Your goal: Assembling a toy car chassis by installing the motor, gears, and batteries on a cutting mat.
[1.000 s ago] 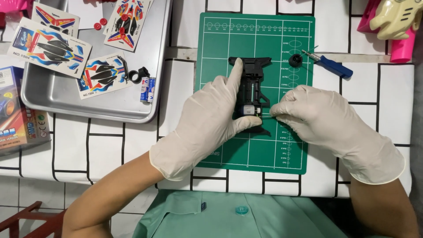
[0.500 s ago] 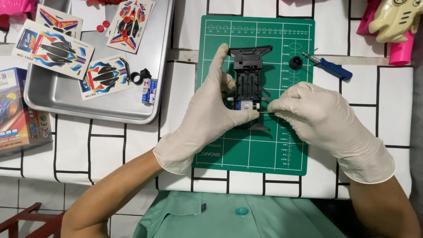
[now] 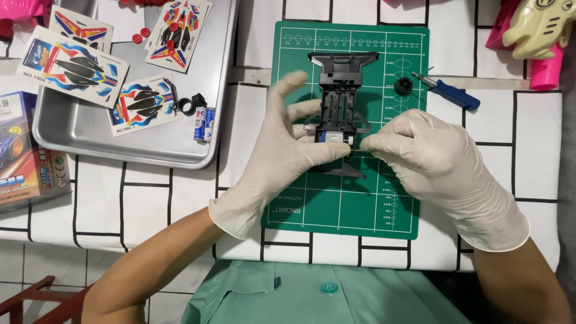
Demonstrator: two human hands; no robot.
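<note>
I see the tabletop (image 3: 150, 198), white with a black grid, carrying everything. Toward its far left corner sits a metal tray (image 3: 78, 135) holding sticker sheets (image 3: 72, 66), a black ring (image 3: 191, 107) and two small batteries (image 3: 204, 124) near the tray's right edge. A printed box (image 3: 27, 156) lies at the tabletop's left edge. The green cutting mat (image 3: 342, 204) lies right of the middle of the tabletop.

My left hand (image 3: 282, 156), in a pale glove, rests on the mat's left side with its thumb and forefingers closed around the middle of the black toy car chassis (image 3: 342, 90), which lies along the mat's centre, its wide end toward the mat's far edge. My right hand (image 3: 432, 162), also gloved, comes in from the mat's right side, fingertips pinched against the chassis beside a small silver-and-blue motor (image 3: 332, 137) seated in it.

A blue-handled screwdriver (image 3: 449, 93) lies across the mat's far right edge, a small black wheel (image 3: 404, 86) just beside it on the mat.
</note>
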